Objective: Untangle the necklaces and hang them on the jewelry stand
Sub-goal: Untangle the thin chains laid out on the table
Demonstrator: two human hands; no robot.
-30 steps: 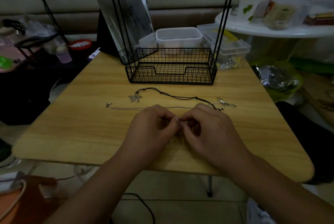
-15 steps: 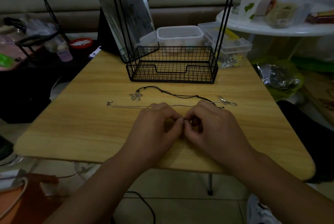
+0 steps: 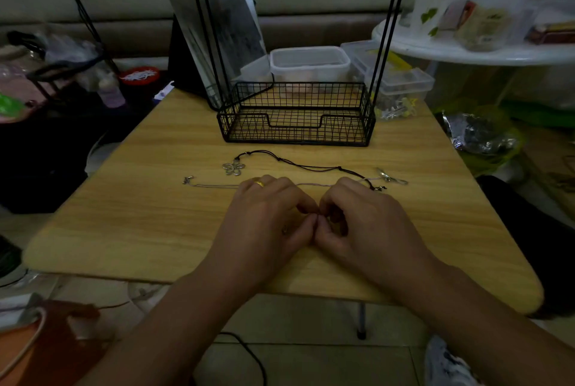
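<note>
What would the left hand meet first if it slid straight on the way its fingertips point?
The right hand: the left hand points rightward and their fingertips already meet, pinching something too small to identify.

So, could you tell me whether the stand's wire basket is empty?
Empty: only bare mesh shows inside the wire basket; both necklaces lie on the table.

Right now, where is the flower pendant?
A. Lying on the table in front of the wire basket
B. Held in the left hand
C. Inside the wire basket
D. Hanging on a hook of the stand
A: the flower pendant lies flat on the table on its black cord, just in front of the wire basket, beyond the left hand.
</note>
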